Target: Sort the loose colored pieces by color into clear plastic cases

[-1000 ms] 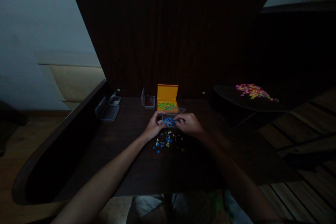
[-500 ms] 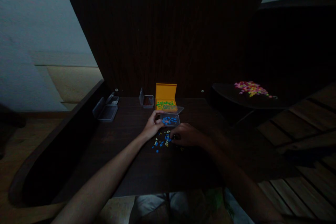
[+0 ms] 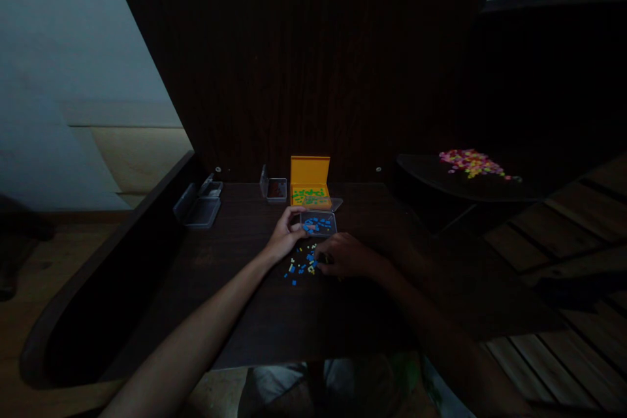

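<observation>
Left hand (image 3: pixel 285 234): my fingers gripped the clear box (image 3: pixel 336 225) by its left side.
Clear box: it sat open, just nearer me than the yellow box (image 3: pixel 310 170).
Right hand (image 3: pixel 347 255): fingers curled low over loose pieces (image 3: pixel 293 269); I couldn't tell whether they pinched one.
Boxed: blue pieces (image 3: pixel 322 223) lay in the clear box, green pieces (image 3: pixel 313 193) in the yellow.
Unboxed: blue and pale-yellow ones lay mixed.

The flat pale-blue wall (image 3: pixel 73 32) left of the rectangular orange plastic box (image 3: pixel 310 170) is dimly lit; below that box, the right hand (image 3: pixel 347 255) is shaded darker than the left hand (image 3: pixel 285 234).
</observation>
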Available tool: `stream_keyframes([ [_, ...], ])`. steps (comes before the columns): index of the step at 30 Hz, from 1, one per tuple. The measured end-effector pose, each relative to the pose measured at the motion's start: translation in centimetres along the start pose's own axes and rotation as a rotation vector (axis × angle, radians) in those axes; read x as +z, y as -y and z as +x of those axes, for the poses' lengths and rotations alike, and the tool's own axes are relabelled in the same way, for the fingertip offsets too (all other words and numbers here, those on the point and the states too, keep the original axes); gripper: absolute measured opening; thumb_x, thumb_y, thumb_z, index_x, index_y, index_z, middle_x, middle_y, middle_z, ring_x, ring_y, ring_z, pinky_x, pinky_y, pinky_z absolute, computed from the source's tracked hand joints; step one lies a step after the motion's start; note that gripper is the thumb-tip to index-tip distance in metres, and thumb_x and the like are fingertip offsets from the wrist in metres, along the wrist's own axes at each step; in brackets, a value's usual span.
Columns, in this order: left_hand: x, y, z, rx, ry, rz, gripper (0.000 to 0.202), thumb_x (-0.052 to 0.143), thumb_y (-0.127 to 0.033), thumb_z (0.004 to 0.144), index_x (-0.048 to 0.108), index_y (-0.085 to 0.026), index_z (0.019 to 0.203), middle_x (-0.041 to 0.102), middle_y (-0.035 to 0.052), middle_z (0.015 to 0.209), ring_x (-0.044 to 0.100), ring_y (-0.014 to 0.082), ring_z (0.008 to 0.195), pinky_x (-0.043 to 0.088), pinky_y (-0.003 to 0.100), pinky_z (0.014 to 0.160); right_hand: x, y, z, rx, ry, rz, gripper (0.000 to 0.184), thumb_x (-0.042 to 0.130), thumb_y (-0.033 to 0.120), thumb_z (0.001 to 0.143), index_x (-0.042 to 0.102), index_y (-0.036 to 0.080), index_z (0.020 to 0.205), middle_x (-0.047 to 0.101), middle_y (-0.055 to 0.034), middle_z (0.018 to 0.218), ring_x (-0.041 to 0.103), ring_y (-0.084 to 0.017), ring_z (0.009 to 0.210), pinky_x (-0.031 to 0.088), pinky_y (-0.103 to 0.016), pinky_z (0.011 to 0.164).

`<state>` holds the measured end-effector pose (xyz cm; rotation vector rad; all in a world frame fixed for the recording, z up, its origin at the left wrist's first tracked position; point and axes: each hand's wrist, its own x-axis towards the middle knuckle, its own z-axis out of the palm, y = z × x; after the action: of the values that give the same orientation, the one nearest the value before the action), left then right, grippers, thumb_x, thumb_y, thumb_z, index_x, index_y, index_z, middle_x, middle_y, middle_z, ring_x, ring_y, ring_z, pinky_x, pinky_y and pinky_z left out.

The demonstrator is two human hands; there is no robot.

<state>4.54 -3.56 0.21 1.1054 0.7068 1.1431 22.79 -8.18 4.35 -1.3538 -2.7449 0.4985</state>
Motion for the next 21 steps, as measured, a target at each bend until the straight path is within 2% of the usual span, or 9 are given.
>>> stream_keyframes([
  [5,0.0,0.0,0.1,0.009,-0.009,0.015,0.048,0.069,-0.006,0.06,0.054,-0.02,0.103,0.057,0.0044,0.123,0.07,0.0139,0.083,0.053,0.022,0.071,0.0,-0.1,-0.1,-0.019,-0.033,0.073,0.012,0.068,0.027,0.078,0.073,0.024,0.088,0.072,-0.0014,0.083,0.063,-0.02,0.086,0.04,-0.029,0.079],
  [11,0.1,-0.1,0.1,0.003,-0.024,0.008,0.048,0.071,-0.007,0.058,0.055,-0.02,0.101,0.058,0.0033,0.12,0.069,0.0133,0.081,0.053,0.022,0.069,0.2,-0.5,-0.2,-0.043,-0.03,0.095,0.015,0.068,0.026,0.077,0.072,0.023,0.092,0.073,-0.0018,0.086,0.063,-0.019,0.085,0.04,-0.029,0.078],
  [16,0.2,-0.1,0.1,0.013,-0.037,0.005,0.047,0.072,-0.007,0.058,0.056,-0.02,0.1,0.059,0.0028,0.117,0.066,0.0117,0.082,0.053,0.022,0.072,0.1,-0.4,-0.2,-0.075,-0.04,0.15,0.012,0.07,0.022,0.074,0.073,0.022,0.085,0.071,0.0004,0.078,0.063,-0.016,0.077,0.042,-0.026,0.076],
  [18,0.2,-0.1,0.0,0.003,-0.037,0.0,0.048,0.073,-0.009,0.057,0.055,-0.02,0.1,0.058,0.0027,0.118,0.066,0.0116,0.081,0.053,0.022,0.07,0.1,-0.6,-0.2,-0.105,-0.077,0.238,0.009,0.07,0.023,0.074,0.073,0.02,0.083,0.068,0.0018,0.071,0.061,-0.013,0.069,0.042,-0.024,0.073],
  [21,0.2,0.0,0.1,-0.008,-0.033,-0.003,0.048,0.073,-0.008,0.057,0.055,-0.02,0.1,0.058,0.0022,0.118,0.065,0.0115,0.08,0.052,0.021,0.067,-0.3,-1.5,-0.1,-0.107,-0.169,0.394,0.013,0.067,0.029,0.078,0.072,0.017,0.083,0.061,0.0042,0.059,0.052,-0.009,0.055,0.04,-0.02,0.06],
])
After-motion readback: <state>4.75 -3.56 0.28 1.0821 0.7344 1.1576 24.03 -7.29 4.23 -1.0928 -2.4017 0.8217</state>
